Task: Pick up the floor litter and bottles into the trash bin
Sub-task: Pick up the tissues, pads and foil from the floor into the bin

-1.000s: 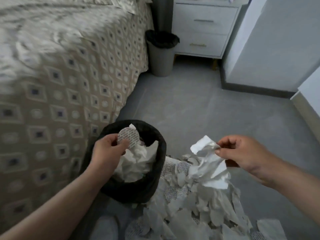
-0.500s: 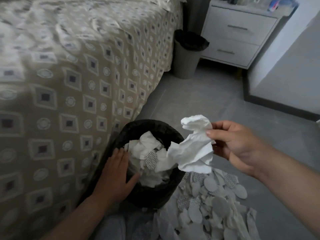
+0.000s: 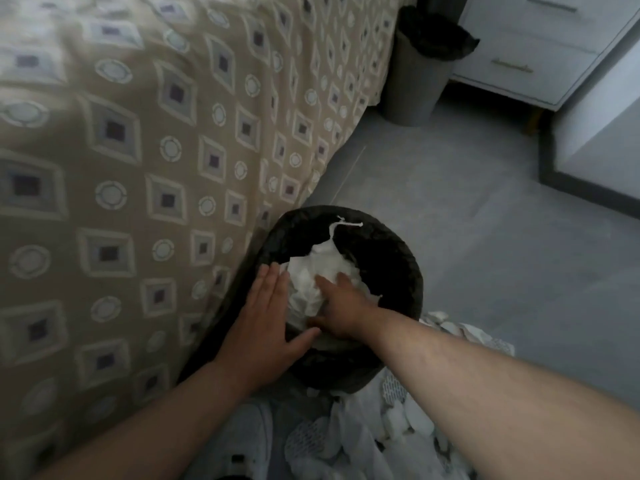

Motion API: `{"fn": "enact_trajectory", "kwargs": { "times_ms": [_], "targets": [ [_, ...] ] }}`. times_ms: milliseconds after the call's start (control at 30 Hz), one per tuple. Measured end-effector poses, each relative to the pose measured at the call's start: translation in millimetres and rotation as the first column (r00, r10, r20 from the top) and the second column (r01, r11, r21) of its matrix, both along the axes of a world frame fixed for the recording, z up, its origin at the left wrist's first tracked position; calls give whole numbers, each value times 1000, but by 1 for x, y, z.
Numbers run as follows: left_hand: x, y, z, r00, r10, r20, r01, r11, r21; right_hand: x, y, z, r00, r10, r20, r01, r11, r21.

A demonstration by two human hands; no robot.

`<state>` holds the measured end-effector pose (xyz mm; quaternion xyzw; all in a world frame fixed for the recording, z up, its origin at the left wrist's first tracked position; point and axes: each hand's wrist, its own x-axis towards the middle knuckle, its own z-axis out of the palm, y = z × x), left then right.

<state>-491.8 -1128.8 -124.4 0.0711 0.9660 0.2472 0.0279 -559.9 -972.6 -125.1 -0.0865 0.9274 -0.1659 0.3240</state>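
1. Beside the bed (image 3: 145,174), on the grey floor (image 3: 485,244), your black-lined trash bin (image 3: 398,265) stands upright, its left side touching the patterned bedspread.
2. Your left hand (image 3: 263,327) lies flat, fingers straight and together, thumb spread, on the bin's near-left rim and against the white paper (image 3: 308,282) inside.
3. Your right hand (image 3: 343,310) reaches into the bin, fingers spread and pressed down on the crumpled white paper; I cannot tell whether it grips any of it.
4. White paper fills the bin nearly to the rim, with one thin twisted strip rising toward the far edge.
5. Floor litter (image 3: 391,424), white scraps and oval pieces, lies heaped just beside the bin on its near-right side, under your right forearm.
6. A second, grey bin (image 3: 412,88) stands well apart, by the white drawer unit (image 3: 526,46).
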Motion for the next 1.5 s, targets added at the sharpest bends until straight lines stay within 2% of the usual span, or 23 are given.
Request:
{"fn": "enact_trajectory", "kwargs": {
  "times_ms": [100, 167, 267, 333, 400, 467, 533, 600, 667, 733, 767, 800, 833, 867, 967, 1000, 1067, 1133, 1200, 1267, 1333, 1433, 1500],
  "targets": [
    [-2, -1, -2, 1000, -11, -4, 11, 1000, -11, 6, -8, -10, 991, 89, 104, -94, 994, 49],
    [-2, -3, -4, 1000, -24, -18, 24, 999, -24, 6, -5, -9, 986, 106, 125, -108, 994, 7],
    [-5, -2, -3, 999, -38, -19, 38, 999, 7, 0, 5, 14, 978, 180, 106, -183, 983, 20],
    [-8, -4, -3, 999, -49, -4, 49, 999, -3, 2, 18, 41, 982, 168, 85, -170, 985, 16],
    [-8, -6, 2, 999, -43, -19, 42, 997, -67, 13, 40, 83, 985, 172, -16, -172, 985, 14],
    [-8, 2, 18, 998, -12, -68, 6, 996, -86, 31, 77, 126, 990, 83, -110, -92, 993, -78],
    [-5, 26, 44, 983, -128, -132, 119, 990, -77, 51, 127, 150, 986, -95, -140, 67, 980, -190],
    [1, 64, 68, 871, -454, -188, 431, 890, -148, 76, 186, 151, 956, -259, -138, 233, 956, -180],
    [15, 110, 82, 658, -740, -138, 708, 671, -218, 103, 241, 129, 908, -407, -99, 397, 912, -103],
    [33, 156, 76, 505, -861, 53, 855, 491, -167, 137, 284, 95, 840, -541, -35, 540, 841, -35],
    [42, 178, 65, 478, -847, 233, 878, 461, -126, 152, 299, 76, 794, -607, 21, 607, 794, -22],
    [51, 197, 47, 476, -760, 444, 869, 483, -106, 167, 310, 58, 754, -653, 73, 655, 755, -8],
    [58, 212, 22, 496, -646, 580, 834, 539, -113, 180, 318, 40, 745, -658, 107, 661, 750, 18],
    [62, 225, -4, 547, -547, 633, 776, 616, -138, 192, 322, 24, 761, -636, 130, 636, 770, 47],
    [65, 242, -66, 752, -307, 584, 515, 827, -227, 212, 325, -8, 808, -565, 167, 548, 825, 137],
    [65, 241, -78, 780, -214, 588, 427, 869, -249, 215, 323, -15, 814, -553, 181, 536, 833, 136],
    [68, 235, -95, 779, -69, 623, 287, 923, -257, 214, 317, -29, 815, -552, 175, 542, 834, 106],
    [74, 229, -104, 803, -49, 593, 251, 932, -263, 207, 310, -38, 815, -564, 131, 561, 825, 60],
    [77, 224, -109, 860, -90, 503, 241, 939, -244, 195, 299, -47, 817, -577, 13, 577, 817, 14],
    [77, 222, -108, 878, -140, 458, 252, 949, -192, 178, 284, -54, 785, -613, -95, 610, 790, -58],
    [75, 219, -108, 867, -169, 468, 256, 958, -128, 162, 269, -62, 748, -659, -85, 649, 752, -115],
    [69, 216, -102, 840, -146, 523, 212, 975, -68, 146, 256, -78, 722, -691, -15, 688, 720, -90],
    [65, 215, -95, 836, -113, 537, 168, 984, -56, 144, 254, -83, 660, -751, 18, 748, 654, -117]
  ]
}}
